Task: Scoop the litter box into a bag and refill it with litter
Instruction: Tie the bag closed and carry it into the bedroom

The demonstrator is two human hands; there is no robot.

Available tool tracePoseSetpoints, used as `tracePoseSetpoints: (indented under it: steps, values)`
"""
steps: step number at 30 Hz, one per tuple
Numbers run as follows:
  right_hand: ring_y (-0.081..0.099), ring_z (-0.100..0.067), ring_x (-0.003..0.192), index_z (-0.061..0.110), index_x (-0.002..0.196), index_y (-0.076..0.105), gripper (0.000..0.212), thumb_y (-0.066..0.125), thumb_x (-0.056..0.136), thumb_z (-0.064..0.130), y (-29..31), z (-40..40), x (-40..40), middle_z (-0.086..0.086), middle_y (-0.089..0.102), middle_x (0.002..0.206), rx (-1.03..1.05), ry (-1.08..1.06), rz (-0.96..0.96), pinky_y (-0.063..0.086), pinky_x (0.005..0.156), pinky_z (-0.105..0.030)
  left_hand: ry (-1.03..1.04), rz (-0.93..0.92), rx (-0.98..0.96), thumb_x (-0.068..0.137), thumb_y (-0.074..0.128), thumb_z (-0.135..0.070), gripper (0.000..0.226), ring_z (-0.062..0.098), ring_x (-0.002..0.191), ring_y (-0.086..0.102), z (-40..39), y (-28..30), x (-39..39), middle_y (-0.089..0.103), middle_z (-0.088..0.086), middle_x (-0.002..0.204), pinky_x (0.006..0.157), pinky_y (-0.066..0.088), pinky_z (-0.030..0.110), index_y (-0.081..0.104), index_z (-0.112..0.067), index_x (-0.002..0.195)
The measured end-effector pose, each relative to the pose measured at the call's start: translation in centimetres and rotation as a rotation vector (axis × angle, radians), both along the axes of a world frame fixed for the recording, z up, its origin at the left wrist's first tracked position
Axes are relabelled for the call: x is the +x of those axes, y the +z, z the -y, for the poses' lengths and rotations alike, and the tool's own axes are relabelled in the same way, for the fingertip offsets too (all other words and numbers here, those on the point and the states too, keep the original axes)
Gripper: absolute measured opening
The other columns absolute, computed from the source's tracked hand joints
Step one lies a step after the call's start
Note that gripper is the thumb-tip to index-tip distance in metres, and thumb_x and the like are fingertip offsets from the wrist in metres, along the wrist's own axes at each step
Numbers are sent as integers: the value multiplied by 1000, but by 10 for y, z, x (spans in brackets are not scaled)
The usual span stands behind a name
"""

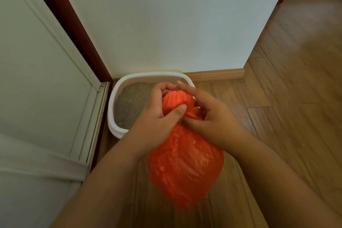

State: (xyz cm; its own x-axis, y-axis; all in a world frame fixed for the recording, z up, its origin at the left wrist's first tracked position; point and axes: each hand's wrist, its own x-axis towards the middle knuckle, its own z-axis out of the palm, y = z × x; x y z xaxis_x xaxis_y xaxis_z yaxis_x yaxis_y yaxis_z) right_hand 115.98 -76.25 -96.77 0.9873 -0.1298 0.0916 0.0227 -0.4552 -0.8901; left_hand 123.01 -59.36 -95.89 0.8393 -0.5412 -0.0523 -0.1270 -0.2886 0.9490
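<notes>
At centre frame, a left hand [157, 114] grips the gathered neck of a bulging orange plastic bag [185, 164], while the right hand [212, 116] pinches the twisted top. Behind them, a white litter box [114, 98] holding grey litter [131, 103] sits in the corner on a wooden floor [296, 89].

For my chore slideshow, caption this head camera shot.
Both hands, left and right, grip the neck of a full orange bag beside the litter box.

Soft even daylight, wide-angle edge warp
</notes>
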Motion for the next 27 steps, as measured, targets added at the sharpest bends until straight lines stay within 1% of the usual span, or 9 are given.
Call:
tracePoseSetpoints:
  steps: [2, 5, 6, 9, 11, 14, 19, 23, 27]
  values:
    - [70, -3, 100, 60, 143, 45, 73, 77, 89, 23, 5, 1, 2, 15, 68, 116, 65, -35, 21, 62, 85, -33, 25, 19, -57, 99, 63, -34, 39, -6, 105, 61, 2, 4, -1, 53, -37, 111, 93, 58, 35, 45, -43, 132]
    - [70, -5, 104, 56, 143, 48, 69, 77, 90, 22, 12, 1, 5, 17, 65, 117, 152, -57, 56, 61, 88, -34, 85, 133, -84, 102, 60, -24, 38, -18, 108, 55, 9, 10, -2, 52, -47, 111, 87, 50, 11, 48, -35, 136]
    - [69, -5, 107, 54, 143, 48, 67, 76, 91, 23, 15, 1, 6, 19, 64, 119, 157, -65, 68, 60, 90, -33, 90, 179, -73, 102, 59, -24, 38, -18, 111, 53, 11, 12, -1, 51, -45, 116, 91, 48, 11, 48, -35, 137]
    - [65, -2, 113, 53, 144, 48, 64, 74, 92, 27, 25, 4, 8, 25, 62, 123, 115, -81, 71, 59, 94, -34, 63, 215, -26, 102, 59, -31, 39, -13, 119, 50, 19, 22, 5, 51, -31, 129, 106, 49, 29, 48, -40, 139]
    - [66, -2, 111, 50, 145, 48, 64, 74, 92, 26, 40, 6, 9, 25, 62, 122, 115, -93, 51, 59, 94, -32, 41, 201, 17, 102, 58, -35, 40, -8, 121, 51, 24, 36, 8, 52, -23, 133, 107, 50, 34, 47, -41, 141]
    - [64, 0, 112, 44, 148, 48, 64, 74, 92, 22, 84, 10, 6, 20, 62, 126, 123, -103, 39, 58, 94, -30, 15, 197, 65, 103, 56, -36, 40, -3, 120, 53, 29, 80, 10, 54, -16, 134, 105, 51, 33, 46, -40, 141]
    - [68, -6, 104, 45, 144, 50, 63, 73, 92, 19, 208, 18, -2, 16, 65, 120, 146, -134, -2, 61, 89, -34, -34, 160, 124, 103, 55, -39, 42, -2, 125, 50, 33, 205, 7, 47, -18, 139, 106, 50, 36, 41, -46, 143]
    - [68, -2, 102, 41, 140, 55, 56, 74, 93, 17, 338, 31, -15, 15, 65, 120, 168, -159, -1, 60, 81, -22, -82, 119, 62, 102, 60, -37, 53, 3, 128, 52, 31, 335, -1, 44, -19, 144, 103, 53, 41, 36, -58, 144]
    - [67, -3, 106, 39, 132, 61, 51, 75, 91, 11, 468, 43, -37, 17, 67, 120, 194, -206, 9, 59, 83, -25, -179, 38, 23, 98, 67, -30, 65, 11, 128, 57, 32, 464, -17, 43, -15, 149, 98, 57, 44, 34, -59, 146]
